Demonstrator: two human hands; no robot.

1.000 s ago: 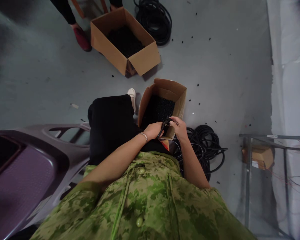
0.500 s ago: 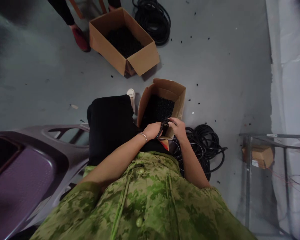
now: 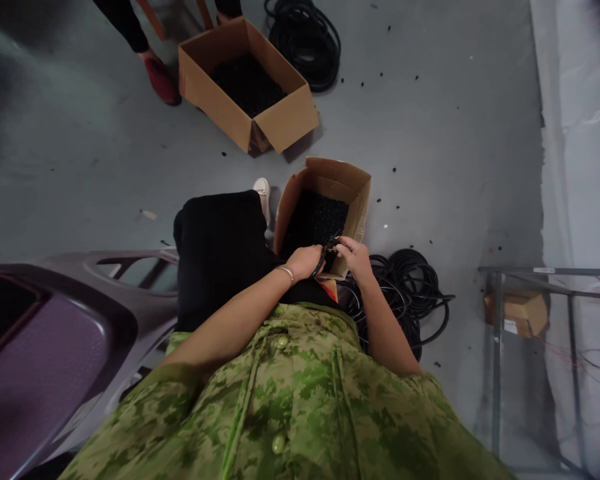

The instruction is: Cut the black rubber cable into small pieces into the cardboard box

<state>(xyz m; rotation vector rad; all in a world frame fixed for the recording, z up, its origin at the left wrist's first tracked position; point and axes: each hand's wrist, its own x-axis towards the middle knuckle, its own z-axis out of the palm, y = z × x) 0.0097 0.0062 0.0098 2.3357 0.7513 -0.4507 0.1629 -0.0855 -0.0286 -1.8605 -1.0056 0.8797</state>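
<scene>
Our left hand [image 3: 305, 262] is curled around a black piece [image 3: 327, 247], too small and dark for us to name. Our right hand [image 3: 356, 257] has thumb and fingertips pinched together on its top end, at one o'clock from the left grip. The piece sits over the near edge of an open box [image 3: 343, 185], which lies at twelve o'clock from our hands with black bits inside. A coil of black hose [image 3: 413, 285] lies at four o'clock; a bigger box [image 3: 215, 100] stands at eleven.
</scene>
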